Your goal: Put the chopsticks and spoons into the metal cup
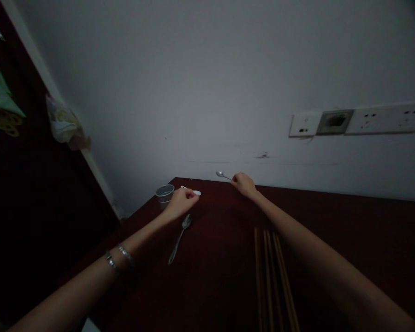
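Note:
My right hand [244,185] is closed on the handle of a small metal spoon [222,174], whose bowl sticks out to the left above the dark wooden table [349,221]. My left hand [181,201] is closed on a small white spoon [195,192], beside a small grey cup [164,195]. A larger metal spoon [180,237] lies flat on the table just below my left hand. Bracelets circle my left wrist.
Several wooden chopsticks [273,276] lie side by side between my forearms. White wall sockets [359,121] sit on the wall behind the table. At the left, a plastic bag [64,123] hangs from a dark door or cabinet.

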`<action>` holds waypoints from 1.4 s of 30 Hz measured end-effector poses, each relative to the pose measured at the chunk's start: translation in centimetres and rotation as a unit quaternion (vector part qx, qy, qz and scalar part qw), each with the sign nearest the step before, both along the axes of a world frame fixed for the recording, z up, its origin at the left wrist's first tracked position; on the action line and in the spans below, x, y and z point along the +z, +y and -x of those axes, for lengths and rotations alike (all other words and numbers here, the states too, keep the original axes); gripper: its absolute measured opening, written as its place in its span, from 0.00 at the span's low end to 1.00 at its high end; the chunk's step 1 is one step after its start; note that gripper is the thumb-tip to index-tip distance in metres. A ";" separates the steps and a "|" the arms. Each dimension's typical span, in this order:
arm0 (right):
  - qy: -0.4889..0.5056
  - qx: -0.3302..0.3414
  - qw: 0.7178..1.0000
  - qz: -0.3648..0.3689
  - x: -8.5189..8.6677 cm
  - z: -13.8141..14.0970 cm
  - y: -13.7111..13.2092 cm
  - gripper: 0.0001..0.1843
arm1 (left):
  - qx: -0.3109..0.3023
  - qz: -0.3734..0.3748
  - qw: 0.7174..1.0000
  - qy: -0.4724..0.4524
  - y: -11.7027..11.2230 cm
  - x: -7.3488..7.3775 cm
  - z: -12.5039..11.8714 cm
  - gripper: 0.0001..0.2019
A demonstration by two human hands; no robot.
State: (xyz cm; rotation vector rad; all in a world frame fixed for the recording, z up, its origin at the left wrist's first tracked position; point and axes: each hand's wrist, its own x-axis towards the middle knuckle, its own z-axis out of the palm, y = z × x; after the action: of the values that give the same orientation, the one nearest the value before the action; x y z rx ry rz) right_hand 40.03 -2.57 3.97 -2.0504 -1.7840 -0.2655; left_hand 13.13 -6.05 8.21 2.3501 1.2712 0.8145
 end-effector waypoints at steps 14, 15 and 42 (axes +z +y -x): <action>-0.037 0.227 0.972 0.045 7.1 -4.2 -18.3 0.09 | -0.283 -0.145 0.948 0.016 -5.5 5.7 -11.2 0.08; -0.042 0.239 0.969 0.050 7.3 -4.0 -19.4 0.08 | -0.309 -0.123 0.943 0.034 -5.8 5.8 -11.8 0.09; 0.095 0.220 0.965 -0.109 10.2 -5.4 -27.6 0.16 | -0.393 0.295 0.868 -0.068 -10.3 0.9 -14.5 0.09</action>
State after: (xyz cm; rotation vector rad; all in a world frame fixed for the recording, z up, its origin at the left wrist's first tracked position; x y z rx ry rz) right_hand 45.44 -30.22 14.15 -1.4332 -1.9327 -0.1206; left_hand 27.59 -16.33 9.09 1.9623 0.3255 0.2504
